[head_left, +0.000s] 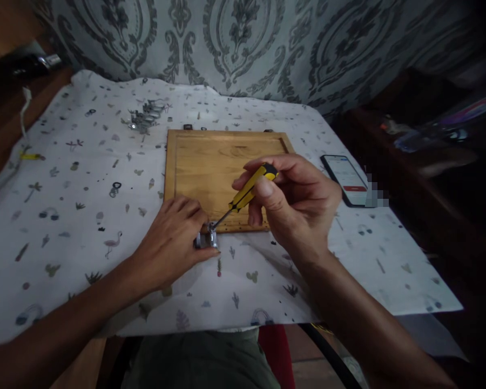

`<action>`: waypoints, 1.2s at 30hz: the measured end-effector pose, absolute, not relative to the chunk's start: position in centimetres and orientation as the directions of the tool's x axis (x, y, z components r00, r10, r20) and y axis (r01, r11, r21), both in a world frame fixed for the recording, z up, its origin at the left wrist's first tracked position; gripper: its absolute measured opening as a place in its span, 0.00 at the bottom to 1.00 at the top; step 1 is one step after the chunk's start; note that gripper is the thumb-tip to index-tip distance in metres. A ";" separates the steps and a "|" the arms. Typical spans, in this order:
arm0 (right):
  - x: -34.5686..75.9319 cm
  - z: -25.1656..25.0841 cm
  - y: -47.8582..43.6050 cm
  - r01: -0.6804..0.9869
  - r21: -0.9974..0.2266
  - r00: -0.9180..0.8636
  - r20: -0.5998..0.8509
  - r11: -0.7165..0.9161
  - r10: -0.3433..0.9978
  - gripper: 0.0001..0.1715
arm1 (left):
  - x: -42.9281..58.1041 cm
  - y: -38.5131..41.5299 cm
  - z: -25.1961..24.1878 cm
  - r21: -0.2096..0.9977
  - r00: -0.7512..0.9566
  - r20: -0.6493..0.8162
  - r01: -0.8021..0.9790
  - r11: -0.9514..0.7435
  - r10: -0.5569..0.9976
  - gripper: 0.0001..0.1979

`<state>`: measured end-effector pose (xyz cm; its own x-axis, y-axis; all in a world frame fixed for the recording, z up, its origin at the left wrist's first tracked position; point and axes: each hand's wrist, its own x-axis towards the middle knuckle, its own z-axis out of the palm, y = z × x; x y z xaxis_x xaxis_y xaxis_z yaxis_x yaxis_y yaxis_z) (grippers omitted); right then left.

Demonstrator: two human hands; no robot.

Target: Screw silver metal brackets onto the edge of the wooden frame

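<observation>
A wooden panel (210, 162) with a raised frame lies flat on the patterned cloth. At its near edge a small metal hinge (213, 237) sits against the wood, partly covered by fingers. My left hand (174, 237) is closed around the hinge and the panel's near-left corner, thumb below and fingers above. Between thumb and fingers, my right hand (295, 202) grips a yellow and black screwdriver (247, 194), tilted down to the left. The screwdriver's tip meets the hinge; whether it sits in a screw head is too small to tell.
Several metal hinges (146, 116) lie in a pile at the back left. To the right of the panel is a phone (346, 181) with a lit screen. The patterned cloth (117, 216) covers the table, with a patterned curtain (243, 48) behind it.
</observation>
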<state>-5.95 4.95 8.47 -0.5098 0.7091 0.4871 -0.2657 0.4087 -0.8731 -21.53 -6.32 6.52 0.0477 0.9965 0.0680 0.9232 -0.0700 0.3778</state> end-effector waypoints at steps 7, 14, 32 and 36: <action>-6.1 8.7 4.8 -0.253 -0.883 -0.529 0.468 0.395 0.708 0.13 | -21.6 -6.4 6.4 0.378 0.053 0.070 0.923 -0.076 0.996 0.17; -6.3 9.2 4.5 -0.226 -0.890 -0.508 0.455 0.396 0.732 0.22 | -21.6 -6.3 6.5 0.369 0.055 0.075 0.926 -0.079 0.996 0.17; -5.9 8.7 4.6 -0.210 -0.888 -0.530 0.456 0.410 0.715 0.16 | -21.5 -6.3 6.5 0.357 0.051 0.057 0.932 -0.068 0.997 0.19; -5.7 8.6 4.5 -0.216 -0.877 -0.432 0.480 0.429 0.764 0.16 | -21.6 -6.4 6.3 0.349 0.053 0.084 0.934 -0.080 0.995 0.18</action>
<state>-5.71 4.54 8.57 -0.4324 0.7635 0.4797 -0.2156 0.4290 -0.8772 -21.64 -6.40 6.32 0.0532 0.9950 0.0844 0.9336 -0.0795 0.3493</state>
